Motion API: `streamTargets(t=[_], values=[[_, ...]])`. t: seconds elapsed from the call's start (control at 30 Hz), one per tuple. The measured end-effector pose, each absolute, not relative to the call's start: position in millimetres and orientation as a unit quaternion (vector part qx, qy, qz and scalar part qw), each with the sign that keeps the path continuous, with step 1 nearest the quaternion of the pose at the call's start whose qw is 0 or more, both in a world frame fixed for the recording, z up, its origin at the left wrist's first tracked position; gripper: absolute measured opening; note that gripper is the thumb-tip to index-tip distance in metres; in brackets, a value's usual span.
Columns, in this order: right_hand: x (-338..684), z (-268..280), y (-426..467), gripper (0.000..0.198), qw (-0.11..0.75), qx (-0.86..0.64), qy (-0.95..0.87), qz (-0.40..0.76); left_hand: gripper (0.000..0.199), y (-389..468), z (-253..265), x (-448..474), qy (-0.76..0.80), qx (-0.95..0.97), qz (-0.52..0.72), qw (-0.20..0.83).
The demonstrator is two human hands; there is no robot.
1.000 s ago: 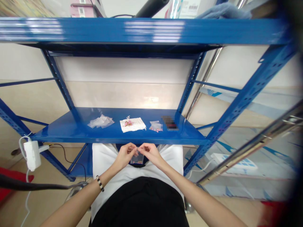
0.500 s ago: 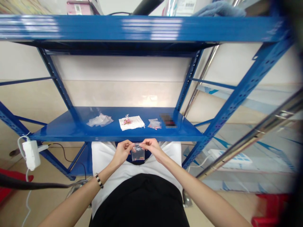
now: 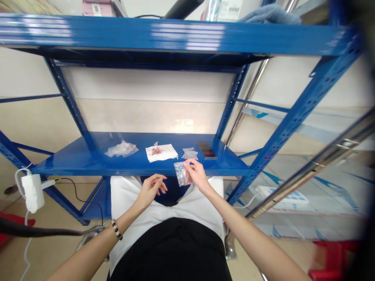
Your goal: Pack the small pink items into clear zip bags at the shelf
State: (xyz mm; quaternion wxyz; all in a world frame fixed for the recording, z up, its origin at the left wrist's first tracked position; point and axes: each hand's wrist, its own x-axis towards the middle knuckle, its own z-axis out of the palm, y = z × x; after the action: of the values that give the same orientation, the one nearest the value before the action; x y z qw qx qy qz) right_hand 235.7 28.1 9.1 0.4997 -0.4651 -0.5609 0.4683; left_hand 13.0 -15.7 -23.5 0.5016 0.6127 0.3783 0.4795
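My right hand [image 3: 195, 173] pinches a small clear zip bag [image 3: 181, 174] by its upper edge, in front of the blue shelf's front edge. A few small coloured bits seem to lie in the bag. Nothing is in my left hand [image 3: 152, 186], which hovers over my lap with its fingers loosely apart. On the shelf [image 3: 93, 164], small pink pieces [image 3: 156, 150] rest on a white cloth pouch [image 3: 166, 153]. Just behind my right hand lies another clear bag [image 3: 190, 152] with pink bits in it. Several flat clear bags [image 3: 122, 148] are piled at the left.
A dark, pixelated flat object [image 3: 206, 150] lies at the shelf's right end. Above is a blue upper beam [image 3: 131, 35] with boxes and a blue cloth [image 3: 271, 15]. A white power strip [image 3: 33, 191] hangs at the left post. A metal rail [image 3: 316, 162] slants along the right.
My left hand has let go of the zip bag. My right hand has carried it up and to the right, toward the shelf edge, and the bag now hangs tilted.
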Motion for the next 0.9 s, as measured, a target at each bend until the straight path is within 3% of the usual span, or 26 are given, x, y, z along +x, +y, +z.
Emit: streamTargets(t=[0.17, 0.33, 0.4, 0.5, 0.6, 0.8, 0.9], values=[[269.4, 28.3, 104.2, 0.032, 0.58, -0.531, -0.526, 0.324, 0.04, -6.0, -31.8, 16.0, 0.376, 0.614, 0.465, 0.515], [287.7, 40.0, 156.3, 0.021, 0.479, -0.635, -0.576, 0.186, 0.032, -8.7, -28.6, 13.2, 0.379, 0.614, 0.475, 0.504], [289.7, 39.3, 163.8, 0.025, 0.457, -0.648, -0.588, 0.162, 0.03, -14.1, -23.6, 9.0, 0.38, 0.611, 0.483, 0.499], [285.5, 38.9, 167.8, 0.037, 0.389, -0.665, -0.637, 0.037, 0.03, -18.4, -15.0, 3.0, 0.377, 0.609, 0.493, 0.494], [265.9, 44.6, 169.7, 0.038, 0.336, -0.629, -0.698, -0.061, 0.03, -11.7, -10.4, 0.2, 0.374, 0.607, 0.502, 0.49], [165.1, 57.3, 163.0, 0.025, 0.288, -0.512, -0.809, -0.024, 0.026, 11.9, -20.9, 1.2, 0.401, 0.583, 0.509, 0.491], [98.6, 51.0, 151.6, 0.019, 0.243, -0.465, -0.851, 0.015, 0.024, 4.9, -24.5, -3.6, 0.424, 0.65, 0.463, 0.428]])
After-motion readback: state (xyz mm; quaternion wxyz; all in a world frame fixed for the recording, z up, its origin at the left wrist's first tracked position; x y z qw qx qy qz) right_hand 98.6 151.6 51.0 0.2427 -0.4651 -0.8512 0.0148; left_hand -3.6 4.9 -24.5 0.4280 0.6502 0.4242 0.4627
